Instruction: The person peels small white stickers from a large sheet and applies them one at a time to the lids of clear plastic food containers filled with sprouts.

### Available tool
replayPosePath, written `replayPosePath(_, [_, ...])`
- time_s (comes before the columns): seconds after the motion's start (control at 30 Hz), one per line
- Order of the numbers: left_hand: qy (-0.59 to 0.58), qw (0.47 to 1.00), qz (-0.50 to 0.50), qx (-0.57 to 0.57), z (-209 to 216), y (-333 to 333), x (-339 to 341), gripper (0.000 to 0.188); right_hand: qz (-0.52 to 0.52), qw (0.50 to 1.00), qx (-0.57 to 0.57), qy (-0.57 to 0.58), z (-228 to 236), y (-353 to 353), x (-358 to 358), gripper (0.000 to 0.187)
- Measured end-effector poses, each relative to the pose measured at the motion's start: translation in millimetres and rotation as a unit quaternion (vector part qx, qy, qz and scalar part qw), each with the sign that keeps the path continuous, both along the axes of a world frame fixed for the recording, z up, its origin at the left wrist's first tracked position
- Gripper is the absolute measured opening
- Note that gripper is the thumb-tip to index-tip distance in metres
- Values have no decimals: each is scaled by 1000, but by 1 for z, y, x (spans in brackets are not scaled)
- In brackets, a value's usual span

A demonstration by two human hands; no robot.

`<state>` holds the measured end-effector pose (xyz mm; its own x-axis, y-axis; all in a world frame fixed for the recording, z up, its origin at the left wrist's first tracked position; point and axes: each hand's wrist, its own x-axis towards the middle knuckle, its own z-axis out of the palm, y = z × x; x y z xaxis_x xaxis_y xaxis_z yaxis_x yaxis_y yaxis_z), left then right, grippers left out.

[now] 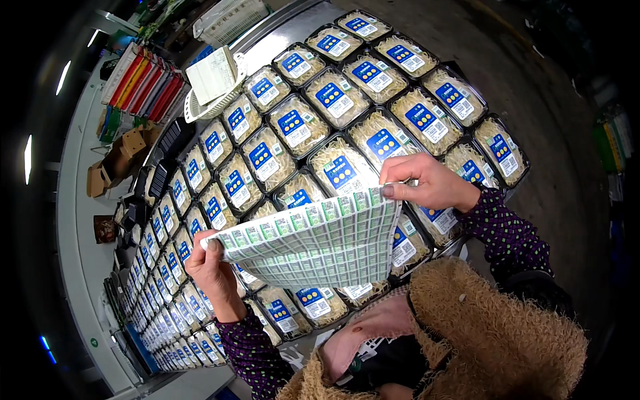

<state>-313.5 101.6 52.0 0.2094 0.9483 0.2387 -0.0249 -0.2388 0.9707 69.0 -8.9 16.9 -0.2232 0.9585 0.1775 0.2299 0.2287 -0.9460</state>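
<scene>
Between my hands hangs a sheet of small green-and-white labels [313, 243], printed with rows of square codes. My left hand [215, 273] pinches its left top corner, and my right hand [427, 181] pinches the right top corner. The sheet sags and covers some packs beneath it. Below and around it lie many black trays of bean sprouts [333, 98] under clear film, each with a blue-and-white label. Small green-and-white stickers show on several packs, such as the pack of sprouts [262, 155] beyond the sheet.
A white plastic basket [193, 107] holding a white box [212, 75] stands at the table's far left. Black empty trays [177, 139] are stacked beside the packs. Open cardboard boxes [127, 153] and a row of coloured folders or bags [143, 83] lie farther left. Another white crate [230, 20] is at the back.
</scene>
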Motion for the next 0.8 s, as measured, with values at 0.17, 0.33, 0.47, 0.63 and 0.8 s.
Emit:
replayPosePath(0.17, [-5,1000,10,5,9,-7,6,25,-13,998,-44,52,10,-3,-10,16])
replayPosePath(0.33, [20,999,37,26,19,-10,5,25,-14,993,-121,-11,13,-4,-8,14])
replayPosePath(0.47, [28,999,11,40,23,-10,5,24,22,999,-14,-18,6,1,-13,16])
replayPosePath(0.63, [50,997,36,52,26,-10,13,20,9,993,-101,67,7,3,-23,19])
replayPosePath(0.8, [39,996,43,67,33,-10,15,17,-17,999,47,-11,5,4,-32,20])
